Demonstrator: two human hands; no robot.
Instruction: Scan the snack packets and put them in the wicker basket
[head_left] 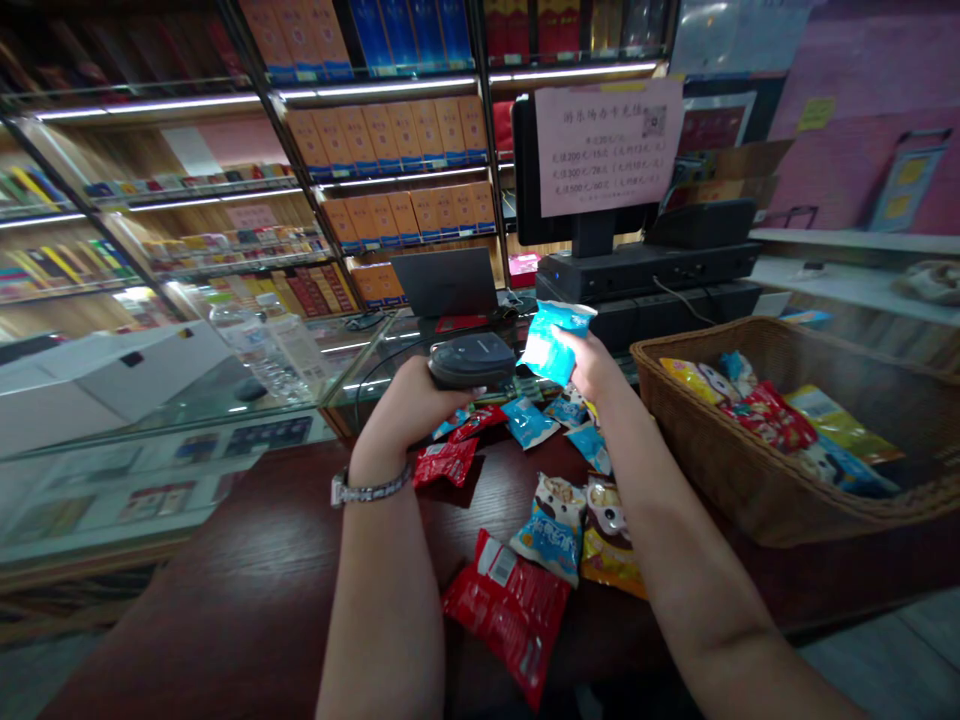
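Lying nearest on the counter [247, 580], a red packet [510, 610] and other snacks are seen spread loose. Beyond them, scanning is judged to be the step in hand: a scanner [472, 362] is gripped in the closed left hand [409, 405], and a blue packet [551, 340] is pinched between thumb and fingers of the right hand [592, 365], just beside the scanner's head. A read calls for the barcode to be turned toward it. Farther right, a basket [720, 470] is part filled; the till [645, 265] stands behind.

Pink notice [609, 145] on the monitor [525, 190] back, Chinese print, lines reading 200, 300, 500, QR code [654, 122] top right.
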